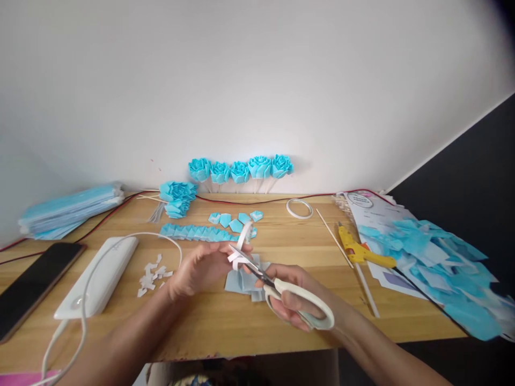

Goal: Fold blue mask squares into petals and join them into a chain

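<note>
My left hand (205,267) is closed on a narrow ring of white tape (242,236), gripped at its edge. With its fingers through the cream handles, my right hand (292,295) holds a pair of scissors (302,301). The scissor blades point up and left and meet a short white strip at the tape. Whether the blades are cutting through it, I cannot tell. Below the tape lie several pale blue fabric squares (237,281), partly hidden by my hands. Small white tape scraps (151,276) are scattered left of my left hand.
Blue flowers on sticks (240,171) lean against the wall; more flowers (177,197) lie left. A petal row (197,232), a second ring (300,208), a yellow glue gun (360,251), and blue fabric pieces (438,268) are around. A power bank (102,273) and phone (38,284) sit left.
</note>
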`<act>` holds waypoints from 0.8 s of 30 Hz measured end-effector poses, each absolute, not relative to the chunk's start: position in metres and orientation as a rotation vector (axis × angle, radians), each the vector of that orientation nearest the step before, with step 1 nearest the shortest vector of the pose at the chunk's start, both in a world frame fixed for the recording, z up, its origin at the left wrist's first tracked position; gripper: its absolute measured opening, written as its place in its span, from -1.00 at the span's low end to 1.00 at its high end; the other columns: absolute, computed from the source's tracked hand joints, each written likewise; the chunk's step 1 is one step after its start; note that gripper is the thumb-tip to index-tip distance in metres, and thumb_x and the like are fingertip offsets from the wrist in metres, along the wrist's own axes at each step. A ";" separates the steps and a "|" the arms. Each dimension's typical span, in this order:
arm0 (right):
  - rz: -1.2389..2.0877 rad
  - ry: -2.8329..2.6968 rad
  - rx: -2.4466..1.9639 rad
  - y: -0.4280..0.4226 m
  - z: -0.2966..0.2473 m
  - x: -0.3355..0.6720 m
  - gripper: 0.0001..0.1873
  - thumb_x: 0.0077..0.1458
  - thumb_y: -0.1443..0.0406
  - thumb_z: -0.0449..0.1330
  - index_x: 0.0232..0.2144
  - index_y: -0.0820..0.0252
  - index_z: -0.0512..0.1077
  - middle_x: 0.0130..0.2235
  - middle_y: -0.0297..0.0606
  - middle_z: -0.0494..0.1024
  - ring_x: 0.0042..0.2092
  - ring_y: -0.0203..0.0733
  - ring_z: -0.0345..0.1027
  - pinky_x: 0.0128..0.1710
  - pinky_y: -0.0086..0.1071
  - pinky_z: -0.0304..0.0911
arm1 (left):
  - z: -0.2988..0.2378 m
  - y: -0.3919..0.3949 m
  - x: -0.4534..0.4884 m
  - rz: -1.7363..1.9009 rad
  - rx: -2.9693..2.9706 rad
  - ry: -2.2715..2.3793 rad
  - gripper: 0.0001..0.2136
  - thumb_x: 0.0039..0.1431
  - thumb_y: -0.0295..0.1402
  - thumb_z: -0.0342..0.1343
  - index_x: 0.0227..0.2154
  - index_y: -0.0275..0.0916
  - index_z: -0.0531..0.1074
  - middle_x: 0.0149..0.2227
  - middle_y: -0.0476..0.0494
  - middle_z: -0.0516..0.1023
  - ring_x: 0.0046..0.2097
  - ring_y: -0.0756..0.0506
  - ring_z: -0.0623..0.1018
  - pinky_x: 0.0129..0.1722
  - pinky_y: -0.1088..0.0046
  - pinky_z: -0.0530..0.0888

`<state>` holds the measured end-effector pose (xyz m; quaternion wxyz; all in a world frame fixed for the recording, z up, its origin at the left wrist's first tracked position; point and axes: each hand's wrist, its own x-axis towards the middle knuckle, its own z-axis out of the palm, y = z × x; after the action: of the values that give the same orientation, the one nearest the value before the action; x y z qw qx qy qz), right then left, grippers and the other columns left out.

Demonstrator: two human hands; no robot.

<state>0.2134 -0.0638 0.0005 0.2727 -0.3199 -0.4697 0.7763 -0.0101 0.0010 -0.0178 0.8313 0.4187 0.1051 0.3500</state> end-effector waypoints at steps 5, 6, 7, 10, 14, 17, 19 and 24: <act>2.056 -1.375 -1.158 -0.068 0.007 0.217 -0.61 -0.08 0.17 0.36 -0.23 0.24 0.38 -0.54 -0.47 0.36 -0.60 -0.50 0.11 -0.65 -0.61 0.05 | -0.009 0.003 -0.013 0.664 0.963 0.424 -0.51 0.14 0.04 0.04 -0.30 -0.35 0.60 -0.33 -0.25 0.60 -0.29 -0.17 0.51 -0.26 0.35 0.37; 2.027 -1.423 -1.197 -0.069 0.009 0.217 -0.65 -0.05 0.22 0.34 -0.24 0.23 0.37 -0.53 -0.47 0.36 -0.57 -0.48 0.14 -0.59 -0.60 0.09 | -0.008 0.003 -0.015 0.648 1.028 0.477 -0.57 0.12 -0.02 0.11 -0.33 -0.34 0.60 -0.34 -0.23 0.59 -0.32 -0.13 0.49 -0.30 0.40 0.35; 1.986 -1.482 -1.228 -0.069 0.010 0.218 -0.68 -0.05 0.26 0.34 -0.24 0.22 0.37 -0.52 -0.48 0.35 -0.53 -0.47 0.16 -0.53 -0.58 0.11 | -0.007 0.004 -0.016 0.632 1.092 0.523 -0.64 0.10 -0.08 0.17 -0.35 -0.33 0.60 -0.35 -0.20 0.59 -0.33 -0.10 0.48 -0.32 0.43 0.34; 1.893 -1.647 -1.280 -0.069 0.014 0.220 -0.64 -0.09 0.34 0.35 -0.21 0.18 0.36 -0.50 -0.51 0.30 -0.48 -0.44 0.14 -0.47 -0.55 0.07 | -0.005 0.005 -0.019 0.629 1.210 0.614 -0.77 0.08 -0.21 0.23 -0.40 -0.30 0.61 -0.37 -0.16 0.58 -0.32 -0.07 0.47 -0.30 0.45 0.34; 1.949 -1.628 -1.281 -0.065 0.013 0.222 -0.62 -0.05 0.29 0.34 -0.17 0.16 0.35 -0.47 -0.48 0.25 -0.46 -0.43 0.07 -0.49 -0.54 0.01 | -0.002 0.005 -0.018 0.666 1.220 0.692 -0.79 0.05 -0.23 0.24 -0.48 -0.30 0.61 -0.48 -0.13 0.57 -0.41 -0.05 0.46 -0.32 0.44 0.35; 2.053 -1.517 -1.213 -0.063 0.008 0.221 -0.64 -0.04 0.25 0.34 -0.20 0.19 0.35 -0.46 -0.46 0.25 -0.46 -0.43 0.04 -0.51 -0.55 -0.01 | 0.001 0.005 -0.017 0.665 1.210 0.745 -0.78 0.00 -0.23 0.27 -0.55 -0.32 0.59 -0.53 -0.12 0.55 -0.46 -0.02 0.43 -0.39 0.46 0.33; 2.119 -1.452 -1.161 -0.062 0.006 0.219 -0.65 -0.04 0.23 0.34 -0.21 0.23 0.36 -0.48 -0.46 0.24 -0.49 -0.45 0.01 -0.55 -0.57 -0.06 | 0.002 0.005 -0.016 0.660 1.202 0.763 -0.78 -0.02 -0.24 0.28 -0.56 -0.32 0.59 -0.55 -0.11 0.55 -0.49 -0.01 0.42 -0.43 0.48 0.32; 2.173 -1.372 -1.158 -0.064 0.006 0.217 -0.66 -0.04 0.23 0.31 -0.21 0.22 0.37 -0.54 -0.50 0.28 -0.61 -0.52 -0.06 -0.67 -0.60 -0.14 | 0.000 0.005 -0.015 0.656 1.163 0.789 -0.80 -0.05 -0.25 0.30 -0.56 -0.33 0.58 -0.57 -0.09 0.52 -0.52 0.01 0.41 -0.47 0.49 0.31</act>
<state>0.2168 -0.0640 0.0056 0.1606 -0.4056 -0.4804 0.7609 -0.0149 0.0054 0.0004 0.7139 0.5250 0.3563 0.2961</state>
